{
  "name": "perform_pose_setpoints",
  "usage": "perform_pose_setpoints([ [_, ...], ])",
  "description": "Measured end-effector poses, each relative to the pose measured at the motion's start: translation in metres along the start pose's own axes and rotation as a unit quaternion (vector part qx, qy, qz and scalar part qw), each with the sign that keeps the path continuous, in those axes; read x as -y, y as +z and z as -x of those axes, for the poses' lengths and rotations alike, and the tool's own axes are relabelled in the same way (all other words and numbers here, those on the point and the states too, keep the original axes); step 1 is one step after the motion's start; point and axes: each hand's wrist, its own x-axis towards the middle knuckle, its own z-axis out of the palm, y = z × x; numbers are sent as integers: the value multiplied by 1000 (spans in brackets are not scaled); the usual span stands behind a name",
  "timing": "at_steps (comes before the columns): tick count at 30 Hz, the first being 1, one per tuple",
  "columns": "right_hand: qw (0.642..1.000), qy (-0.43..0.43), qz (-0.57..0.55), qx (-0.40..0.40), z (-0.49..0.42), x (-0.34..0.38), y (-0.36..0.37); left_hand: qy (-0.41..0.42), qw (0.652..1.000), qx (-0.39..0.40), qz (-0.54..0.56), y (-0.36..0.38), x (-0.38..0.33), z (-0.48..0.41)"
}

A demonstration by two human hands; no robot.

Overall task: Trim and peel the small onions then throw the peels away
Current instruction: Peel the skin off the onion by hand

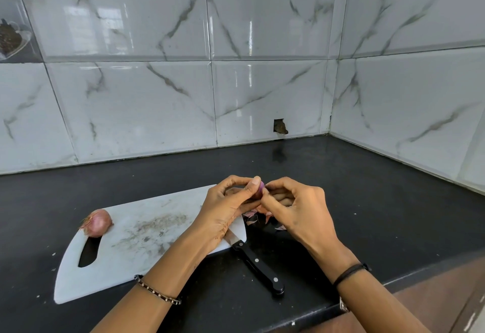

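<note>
Left hand (223, 208), right hand (299, 209), half-hidden onion (260, 187)

Left hand (223, 211): thin beaded bracelet (157, 292) at wrist, dark and pale beads. Right hand (296, 209): black cord wristband (350, 272).

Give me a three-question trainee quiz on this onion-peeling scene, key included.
1. True or false: the right hand grips the knife.
2. Where is the unpeeled onion? A) on the board's left end B) under the knife C) in a bowl
3. Fill in: the left hand and right hand together hold one small ____.
Key: 1 false, the knife lies ungripped; 2 A; 3 onion.
</note>
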Motion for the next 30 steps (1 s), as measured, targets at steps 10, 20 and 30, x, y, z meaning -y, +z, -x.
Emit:
perform_pose_setpoints([
  [10,1000,11,-22,13,0,-1,-1,-8,1000,-8,23,-1,-1,-1],
  [20,1000,9,4,16,-3,-5,2,8,1000,-2,-4,-3,2,-1],
  [30,1000,-7,1,21,-1,-2,1,-2,1000,2,-31,-5,3,-2],
])
